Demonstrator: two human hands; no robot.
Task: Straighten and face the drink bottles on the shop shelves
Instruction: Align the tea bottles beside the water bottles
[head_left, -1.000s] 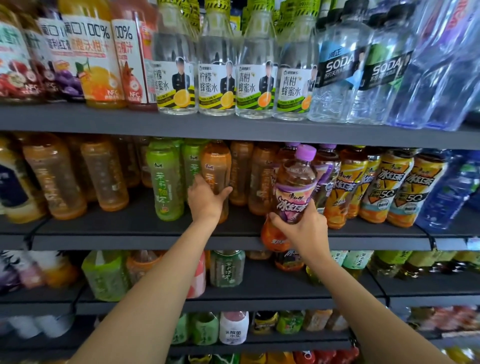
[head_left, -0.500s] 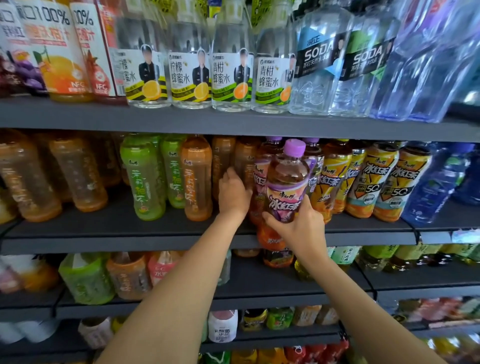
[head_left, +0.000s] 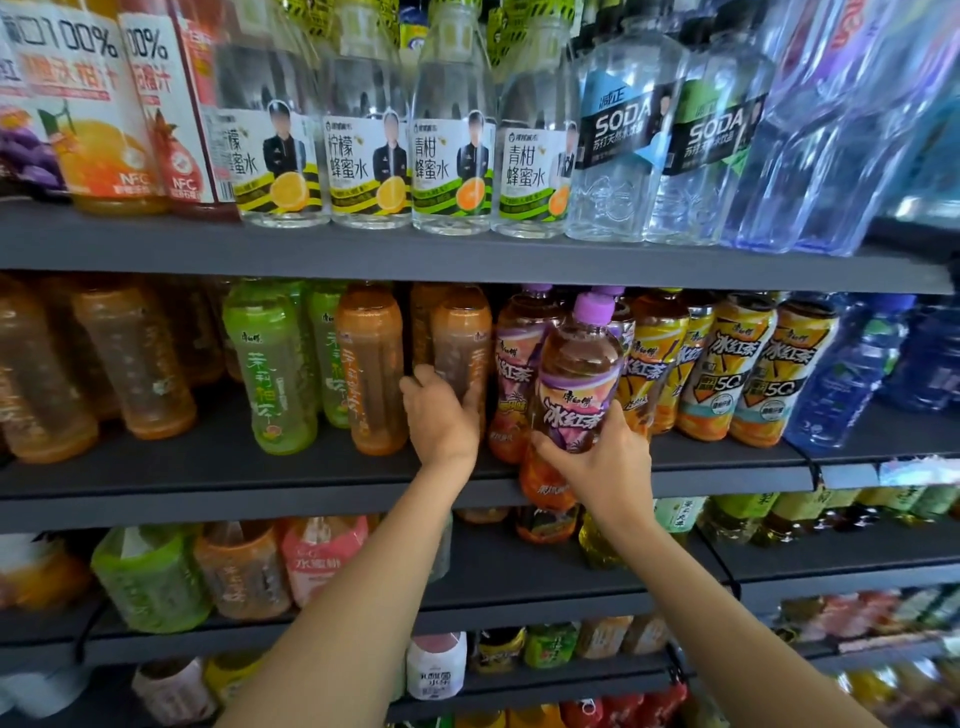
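Fingers (head_left: 553, 448) round smooth purple-capped bottle (head_left: 574, 395) — left hand (head_left: 441, 415) on ribbed amber bottle (head_left: 460, 343)

Bright, even light from the front; shadow deepens toward the back of the dark grey metal shelves (head_left: 467, 260). Wide-angle bending curves the frame edges, where the clear blue plastic water bottles (head_left: 852, 130) and lower rows smear into blur

The purple-capped plastic tea bottle (head_left: 576, 384) stood before its row on the grey metal shelf (head_left: 208, 478), right of the orange plastic bottle (head_left: 462, 343).
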